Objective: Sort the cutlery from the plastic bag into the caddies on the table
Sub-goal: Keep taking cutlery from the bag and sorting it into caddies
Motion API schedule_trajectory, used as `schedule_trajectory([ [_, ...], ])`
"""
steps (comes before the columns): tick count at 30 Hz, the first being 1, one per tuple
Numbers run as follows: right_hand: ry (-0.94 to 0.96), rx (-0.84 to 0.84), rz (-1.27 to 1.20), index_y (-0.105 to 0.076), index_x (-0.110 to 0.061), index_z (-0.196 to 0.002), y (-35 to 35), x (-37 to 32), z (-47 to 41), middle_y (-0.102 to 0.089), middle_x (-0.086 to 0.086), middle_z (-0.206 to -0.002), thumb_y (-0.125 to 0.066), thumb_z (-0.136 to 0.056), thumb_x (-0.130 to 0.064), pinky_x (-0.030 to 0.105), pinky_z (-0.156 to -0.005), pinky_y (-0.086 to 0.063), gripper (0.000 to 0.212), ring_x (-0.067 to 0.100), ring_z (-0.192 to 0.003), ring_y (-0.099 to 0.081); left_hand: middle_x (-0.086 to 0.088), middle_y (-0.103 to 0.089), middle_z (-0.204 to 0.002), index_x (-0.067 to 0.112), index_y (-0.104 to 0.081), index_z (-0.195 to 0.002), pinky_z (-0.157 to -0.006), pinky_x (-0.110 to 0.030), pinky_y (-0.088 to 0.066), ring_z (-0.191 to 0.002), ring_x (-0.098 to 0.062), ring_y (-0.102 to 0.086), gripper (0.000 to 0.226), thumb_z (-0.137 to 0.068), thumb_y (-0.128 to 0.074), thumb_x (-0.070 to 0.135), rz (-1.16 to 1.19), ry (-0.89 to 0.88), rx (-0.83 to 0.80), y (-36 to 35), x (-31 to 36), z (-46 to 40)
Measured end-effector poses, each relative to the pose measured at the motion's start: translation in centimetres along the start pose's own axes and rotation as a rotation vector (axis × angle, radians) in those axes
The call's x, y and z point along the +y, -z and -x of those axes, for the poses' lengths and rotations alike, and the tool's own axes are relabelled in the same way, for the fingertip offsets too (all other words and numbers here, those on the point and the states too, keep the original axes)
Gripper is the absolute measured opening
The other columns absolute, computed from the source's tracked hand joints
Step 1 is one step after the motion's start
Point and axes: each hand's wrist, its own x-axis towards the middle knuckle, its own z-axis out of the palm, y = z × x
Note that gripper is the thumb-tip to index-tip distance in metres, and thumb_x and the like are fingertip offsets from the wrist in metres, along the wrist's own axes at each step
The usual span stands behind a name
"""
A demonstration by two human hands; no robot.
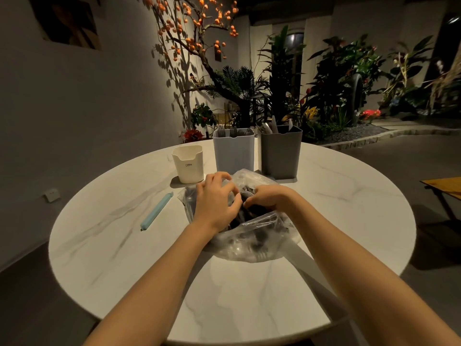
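Observation:
A clear plastic bag (252, 242) full of dark cutlery lies in the middle of the round white table (224, 295). My left hand (215, 199) rests on the bag's left side with its fingers curled at the opening. My right hand (265, 196) reaches into the bag's mouth, its fingertips hidden among the cutlery. Behind the bag stand three caddies: a small cream one (188, 164) at the left, a light grey one (234, 151) holding forks, and a dark grey one (280, 152) holding pale utensils.
A light blue bag clip (156, 211) lies on the table left of the bag. Plants and a tree with orange fruit fill the background behind the table. A wooden piece of furniture (444, 187) stands at the right edge.

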Motion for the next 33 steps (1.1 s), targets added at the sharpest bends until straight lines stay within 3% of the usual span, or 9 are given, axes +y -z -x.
schedule_trajectory([
  [3,-0.019,-0.05,-0.174,-0.056,-0.004,-0.116,0.2,-0.3,0.6,-0.059,0.008,-0.09,-0.051,-0.099,-0.022,0.02,-0.065,-0.052,0.025,0.011,-0.068,-0.062,-0.004,-0.057,-0.113,0.016,-0.067,-0.086,-0.095,-0.038,-0.032,-0.108,-0.018,-0.046,0.029,-0.087,-0.047,0.037,0.036,-0.05,0.036,0.2,0.5,0.1],
  [6,-0.054,-0.22,-0.56,-0.053,-0.004,-0.1,0.4,-0.3,1.1,-0.057,0.007,-0.07,-0.043,-0.102,-0.014,0.017,-0.045,-0.05,0.014,0.007,-0.042,-0.057,-0.002,-0.058,-0.1,0.015,-0.062,-0.083,-0.09,-0.034,-0.03,-0.095,-0.014,-0.048,0.036,-0.091,-0.038,0.041,0.109,-0.086,0.072,0.5,1.0,0.3],
  [14,-0.045,-0.172,-0.78,-0.054,-0.008,-0.068,0.1,0.0,0.6,-0.053,0.001,-0.047,-0.047,-0.098,-0.018,0.019,-0.047,-0.047,0.033,0.008,-0.04,-0.051,0.004,-0.061,-0.083,0.024,-0.052,-0.077,-0.089,-0.029,-0.029,-0.083,-0.006,-0.045,0.029,-0.094,-0.041,0.046,0.176,-0.199,0.039,0.8,0.8,0.8],
  [18,-0.19,-0.392,-1.262,-0.037,-0.013,-0.061,0.5,0.2,0.3,-0.037,0.001,-0.045,-0.034,-0.1,-0.015,0.018,-0.033,-0.036,0.039,0.007,-0.031,-0.035,0.001,-0.068,-0.09,0.027,-0.051,-0.077,-0.1,-0.041,-0.031,-0.085,-0.005,-0.043,0.011,-0.081,-0.046,0.035,0.076,-0.182,-0.138,1.1,0.3,0.7],
  [20,-0.188,-0.38,-1.389,-0.034,-0.015,-0.062,0.6,0.4,0.3,-0.036,0.001,-0.044,-0.033,-0.099,-0.014,0.017,-0.032,-0.033,0.037,0.008,-0.03,-0.034,0.003,-0.068,-0.094,0.026,-0.056,-0.078,-0.103,-0.043,-0.027,-0.087,-0.004,-0.044,0.022,-0.084,-0.042,0.043,0.038,-0.175,-0.171,0.9,0.1,0.8],
  [24,-0.17,-0.283,-1.521,-0.035,-0.013,-0.06,0.1,0.4,0.1,-0.034,0.003,-0.039,-0.029,-0.103,-0.017,0.015,-0.031,-0.032,0.044,0.01,-0.026,-0.033,0.007,-0.067,-0.082,0.023,-0.062,-0.071,-0.096,-0.036,-0.027,-0.085,-0.007,-0.053,0.058,-0.09,-0.032,0.069,0.12,-0.29,0.011,0.9,0.7,1.0],
  [27,-0.123,-0.202,-1.518,-0.04,-0.009,-0.06,0.0,0.5,0.1,-0.04,0.004,-0.036,-0.031,-0.104,-0.018,0.014,-0.033,-0.033,0.045,0.01,-0.025,-0.037,0.006,-0.066,-0.076,0.023,-0.06,-0.068,-0.092,-0.034,-0.03,-0.079,-0.009,-0.054,0.061,-0.086,-0.034,0.074,0.131,-0.458,0.067,0.9,1.2,0.9],
  [30,-0.077,-0.177,-1.44,-0.039,-0.011,-0.066,-0.1,0.7,0.0,-0.043,0.001,-0.041,-0.033,-0.102,-0.015,0.015,-0.04,-0.032,0.036,0.007,-0.03,-0.037,0.005,-0.067,-0.07,0.02,-0.063,-0.062,-0.087,-0.032,-0.037,-0.067,-0.012,-0.057,0.053,-0.087,-0.048,0.065,0.072,-0.59,0.059,0.7,1.5,1.1],
  [33,-0.075,-0.19,-1.431,-0.038,-0.013,-0.067,0.2,1.3,-0.4,-0.042,-0.001,-0.045,-0.03,-0.101,-0.013,0.015,-0.041,-0.03,0.035,0.005,-0.032,-0.035,0.003,-0.064,-0.058,0.019,-0.061,-0.056,-0.067,-0.021,-0.042,-0.051,-0.011,-0.052,0.041,-0.087,-0.06,0.046,0.095,-0.684,0.081,0.7,2.2,1.3],
])
